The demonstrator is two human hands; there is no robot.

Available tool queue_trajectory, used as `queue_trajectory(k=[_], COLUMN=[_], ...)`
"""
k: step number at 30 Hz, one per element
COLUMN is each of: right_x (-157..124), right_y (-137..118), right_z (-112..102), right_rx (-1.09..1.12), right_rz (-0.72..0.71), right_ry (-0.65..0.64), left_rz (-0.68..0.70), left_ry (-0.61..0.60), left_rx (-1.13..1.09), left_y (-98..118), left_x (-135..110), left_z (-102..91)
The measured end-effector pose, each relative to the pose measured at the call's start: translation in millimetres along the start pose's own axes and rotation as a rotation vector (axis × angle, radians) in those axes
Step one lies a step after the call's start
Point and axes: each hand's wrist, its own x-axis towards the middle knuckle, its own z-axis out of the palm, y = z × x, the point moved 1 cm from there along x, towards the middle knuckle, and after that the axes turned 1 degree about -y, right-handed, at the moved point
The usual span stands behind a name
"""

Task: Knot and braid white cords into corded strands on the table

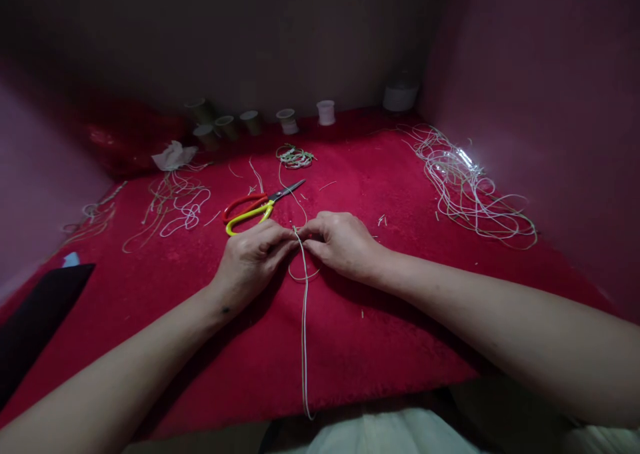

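Observation:
My left hand (254, 255) and my right hand (345, 244) meet near the middle of the red cloth, fingers pinched on a thin pale cord (305, 321). From between the fingertips the cord runs down toward me in doubled strands, reaching the cloth's front edge. A small loop of it curves out just below the fingers. Exactly how the strands cross at the fingertips is too small to make out. Just beyond my left hand lie scissors (264, 205) with one red and one yellow handle, blades apart and pointing away to the right.
A braided green-and-white cord bundle (296, 156) lies past the scissors. Several thread spools (326, 113) line the back wall. Loose cords are heaped at right (465, 187) and left (175, 201). Cut cord bits dot the red cloth (400, 334). A dark object (45, 321) lies at left.

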Motion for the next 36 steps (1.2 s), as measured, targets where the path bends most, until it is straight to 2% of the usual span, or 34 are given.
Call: queue_trajectory(k=[11,13,15,17,20,21,23,26,29,33,36], right_x=[-2,-1,1,4,7,7,8,8,7,7,11], right_y=[-7,-4,0,4,8,8,9,9,6,5,13], right_z=[5,5,5,4,4,4,4,3,0,-3,-8], right_rx=[0.001,0.112,0.246,0.361,0.501,0.54,0.609,0.678,0.718,0.774,0.858], right_rz=[0.049,0.044,0.058,0.09,0.148,0.162,0.183,0.212,0.238,0.296,0.351], right_ry=[0.079,0.108,0.146,0.177,0.2,0.201,0.197,0.175,0.155,0.153,0.187], left_rz=[-0.031,-0.077,-0.21,-0.414,-0.699,-0.757,-0.822,-0.851,-0.848,-0.845,-0.855], left_ry=[0.02,0.076,0.09,-0.05,-0.418,-0.515,-0.626,-0.693,-0.717,-0.654,-0.635], left_rx=[-0.062,-0.066,-0.115,-0.28,-0.65,-0.775,-1.025,-1.38,-1.589,-1.648,-1.644], left_y=[4,6,8,8,9,10,13,19,22,23,24], left_x=[2,1,-1,-4,-10,-12,-14,-16,-16,-17,-19], left_z=[-3.3,-8.7,-14.7,-18.8,-20.5,-20.3,-18.6,-12.2,-4.7,-0.1,0.3])
